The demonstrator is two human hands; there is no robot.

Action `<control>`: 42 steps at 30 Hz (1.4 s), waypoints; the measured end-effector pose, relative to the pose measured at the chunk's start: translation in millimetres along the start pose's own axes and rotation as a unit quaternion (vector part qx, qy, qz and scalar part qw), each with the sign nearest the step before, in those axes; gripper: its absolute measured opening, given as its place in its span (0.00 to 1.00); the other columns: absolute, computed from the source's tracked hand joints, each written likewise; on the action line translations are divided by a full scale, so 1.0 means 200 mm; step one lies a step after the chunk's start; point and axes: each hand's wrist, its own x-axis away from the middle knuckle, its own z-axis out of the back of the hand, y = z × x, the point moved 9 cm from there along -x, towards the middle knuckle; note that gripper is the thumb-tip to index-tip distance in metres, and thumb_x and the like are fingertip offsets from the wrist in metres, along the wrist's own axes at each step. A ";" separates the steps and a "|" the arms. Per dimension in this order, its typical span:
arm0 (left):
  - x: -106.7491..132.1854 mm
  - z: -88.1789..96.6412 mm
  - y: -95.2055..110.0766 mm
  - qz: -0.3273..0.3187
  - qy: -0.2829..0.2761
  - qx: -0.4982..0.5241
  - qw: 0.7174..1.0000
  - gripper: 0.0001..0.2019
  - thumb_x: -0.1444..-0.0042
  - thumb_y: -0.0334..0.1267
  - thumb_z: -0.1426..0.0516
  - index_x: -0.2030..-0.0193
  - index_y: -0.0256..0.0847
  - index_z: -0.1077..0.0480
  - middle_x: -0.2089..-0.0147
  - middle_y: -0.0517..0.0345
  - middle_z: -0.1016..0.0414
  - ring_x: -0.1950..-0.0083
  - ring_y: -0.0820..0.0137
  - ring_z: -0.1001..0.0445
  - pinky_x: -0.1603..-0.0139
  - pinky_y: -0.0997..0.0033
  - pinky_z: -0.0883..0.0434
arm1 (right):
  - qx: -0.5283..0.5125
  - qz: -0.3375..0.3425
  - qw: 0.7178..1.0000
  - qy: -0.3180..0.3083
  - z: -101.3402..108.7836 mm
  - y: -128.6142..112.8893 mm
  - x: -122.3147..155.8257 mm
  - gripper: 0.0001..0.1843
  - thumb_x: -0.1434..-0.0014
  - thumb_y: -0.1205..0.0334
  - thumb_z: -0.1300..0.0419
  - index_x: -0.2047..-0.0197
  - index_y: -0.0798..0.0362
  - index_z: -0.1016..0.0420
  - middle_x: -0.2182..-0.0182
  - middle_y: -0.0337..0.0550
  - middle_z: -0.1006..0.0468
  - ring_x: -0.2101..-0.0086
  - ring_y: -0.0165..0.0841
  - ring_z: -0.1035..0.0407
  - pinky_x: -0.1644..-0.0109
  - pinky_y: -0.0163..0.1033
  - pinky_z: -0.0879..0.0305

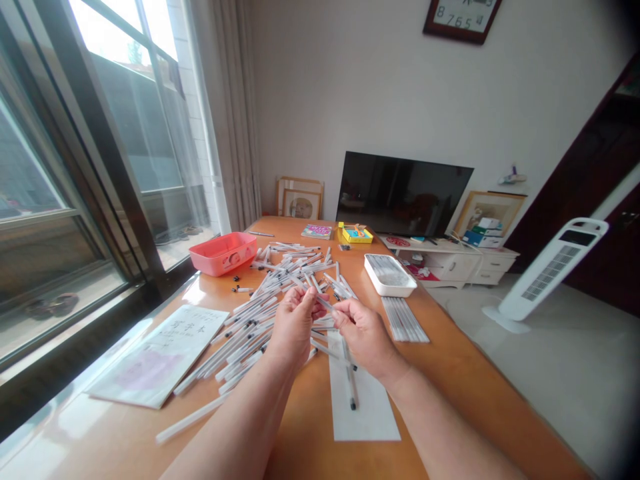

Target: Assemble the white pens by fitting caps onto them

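My left hand (299, 319) and my right hand (364, 335) meet above the middle of the table, fingers pinched. Between them runs a slim translucent pen barrel (325, 305), gripped by both; its ends are partly hidden by my fingers. Under and left of my hands spreads a heap of white translucent pen barrels (253, 333), many with black ends. Beneath my right hand lies a white sheet of paper (370, 417), and a pen with a black end (351, 387) rests on it.
Right of my hands are a white tray (395, 291) of thin tubes and a row of grey tubes (404, 321). A red basket (220, 261) stands at the back left, a notebook (165, 360) nearer. A yellow box (357, 235) and a booklet (317, 231) lie far back.
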 end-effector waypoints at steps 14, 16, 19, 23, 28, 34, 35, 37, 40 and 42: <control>0.00 0.00 -0.02 0.018 -0.023 -0.026 0.999 0.15 0.46 0.49 0.35 0.64 0.39 0.30 0.64 0.55 0.23 0.67 0.74 0.28 0.60 0.71 0.30 | -0.069 -0.084 0.993 -0.047 -0.01 0.09 -0.01 0.16 0.34 0.48 0.45 0.62 0.52 0.27 0.73 0.37 0.26 0.73 0.29 0.35 0.69 0.33 0.39; 0.00 -0.01 -0.04 0.029 -0.035 -0.040 0.998 0.15 0.45 0.49 0.36 0.63 0.39 0.30 0.61 0.53 0.22 0.67 0.74 0.28 0.60 0.71 0.30 | -0.092 -0.123 0.986 -0.062 -0.01 0.13 -0.01 0.19 0.34 0.45 0.46 0.64 0.52 0.27 0.74 0.38 0.26 0.74 0.29 0.35 0.71 0.33 0.40; 0.01 -0.02 -0.06 0.047 -0.054 -0.045 0.996 0.15 0.44 0.50 0.37 0.61 0.39 0.29 0.56 0.51 0.21 0.62 0.71 0.25 0.59 0.70 0.30 | -0.137 -0.171 0.972 -0.090 -0.02 0.17 0.00 0.20 0.36 0.44 0.44 0.66 0.53 0.26 0.74 0.39 0.25 0.75 0.28 0.36 0.74 0.32 0.42; 0.02 -0.04 -0.07 0.070 -0.078 -0.028 0.994 0.17 0.43 0.49 0.38 0.55 0.39 0.29 0.54 0.46 0.21 0.56 0.64 0.23 0.56 0.65 0.29 | -0.195 -0.206 0.949 -0.135 -0.07 0.20 0.02 0.18 0.41 0.47 0.38 0.67 0.54 0.25 0.74 0.41 0.24 0.77 0.26 0.39 0.76 0.31 0.47; 0.02 -0.03 -0.07 0.071 -0.066 -0.086 0.992 0.19 0.45 0.50 0.36 0.53 0.41 0.28 0.52 0.48 0.21 0.51 0.62 0.23 0.53 0.64 0.31 | -0.235 -0.238 0.939 -0.081 -0.02 0.24 0.00 0.15 0.48 0.52 0.32 0.65 0.54 0.24 0.75 0.38 0.26 0.77 0.25 0.41 0.75 0.31 0.51; 0.00 0.04 -0.06 0.072 -0.016 -0.121 0.990 0.22 0.48 0.55 0.36 0.53 0.42 0.29 0.53 0.48 0.20 0.52 0.63 0.23 0.53 0.65 0.32 | -0.127 -0.156 0.972 0.124 0.31 0.19 -0.09 0.13 0.50 0.54 0.33 0.70 0.55 0.25 0.76 0.36 0.27 0.72 0.28 0.37 0.65 0.34 0.40; 0.00 0.04 -0.06 0.072 -0.017 -0.122 0.990 0.22 0.48 0.55 0.36 0.54 0.42 0.29 0.53 0.49 0.20 0.52 0.63 0.23 0.53 0.65 0.32 | -0.100 -0.149 0.972 0.149 0.36 0.18 -0.10 0.13 0.50 0.53 0.34 0.70 0.55 0.25 0.75 0.36 0.27 0.72 0.29 0.36 0.65 0.35 0.40; -0.01 0.05 -0.06 0.071 -0.017 -0.124 0.990 0.22 0.48 0.56 0.36 0.55 0.42 0.29 0.53 0.49 0.20 0.52 0.64 0.23 0.54 0.66 0.33 | -0.045 -0.139 0.970 0.194 0.48 0.18 -0.11 0.13 0.49 0.52 0.35 0.69 0.54 0.25 0.75 0.37 0.26 0.73 0.30 0.35 0.66 0.35 0.39; -0.01 0.07 -0.07 0.077 -0.011 -0.126 0.989 0.22 0.49 0.56 0.36 0.56 0.42 0.28 0.54 0.49 0.21 0.55 0.65 0.24 0.56 0.67 0.33 | 0.056 -0.156 0.956 0.240 0.66 0.23 -0.13 0.16 0.50 0.50 0.37 0.66 0.55 0.23 0.74 0.40 0.23 0.72 0.33 0.32 0.68 0.35 0.38; -0.01 0.08 -0.07 0.079 -0.006 -0.126 0.989 0.23 0.50 0.56 0.36 0.55 0.41 0.28 0.55 0.49 0.21 0.56 0.66 0.24 0.57 0.68 0.33 | 0.084 -0.173 0.946 0.260 0.76 0.29 -0.12 0.17 0.50 0.50 0.38 0.65 0.55 0.23 0.72 0.43 0.21 0.71 0.34 0.30 0.68 0.35 0.37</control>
